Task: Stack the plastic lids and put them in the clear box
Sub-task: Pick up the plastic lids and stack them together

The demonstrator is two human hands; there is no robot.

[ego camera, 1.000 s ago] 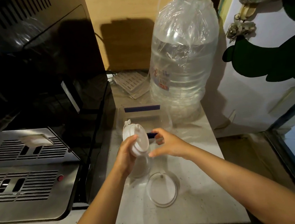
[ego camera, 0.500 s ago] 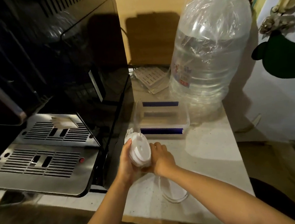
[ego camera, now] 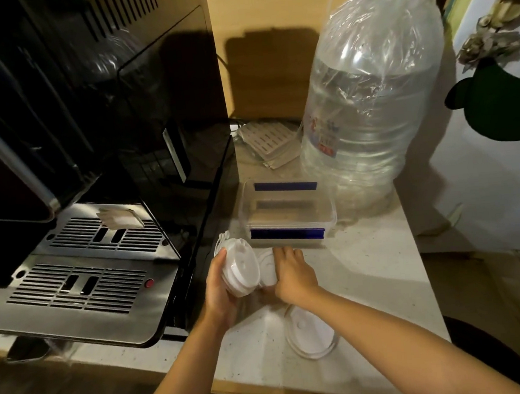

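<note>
My left hand [ego camera: 217, 288] grips a stack of white plastic lids [ego camera: 237, 265], tilted on edge just above the counter. My right hand [ego camera: 292, 273] holds a single white lid [ego camera: 267, 269] right beside that stack, touching or nearly touching it. One more round lid [ego camera: 311, 332] lies flat on the counter under my right forearm. The clear box [ego camera: 288, 214] with blue clips stands open just behind my hands; I see nothing inside it.
A black and steel coffee machine [ego camera: 80, 267] fills the left side, its drip tray level with my left hand. A large bagged water jug [ego camera: 370, 107] stands behind the box. The pale counter [ego camera: 377, 274] ends at its right edge near the wall.
My right hand has picked a single lid up next to the stack. The view has shifted closer and slightly left; the left hand still holds the stack.
</note>
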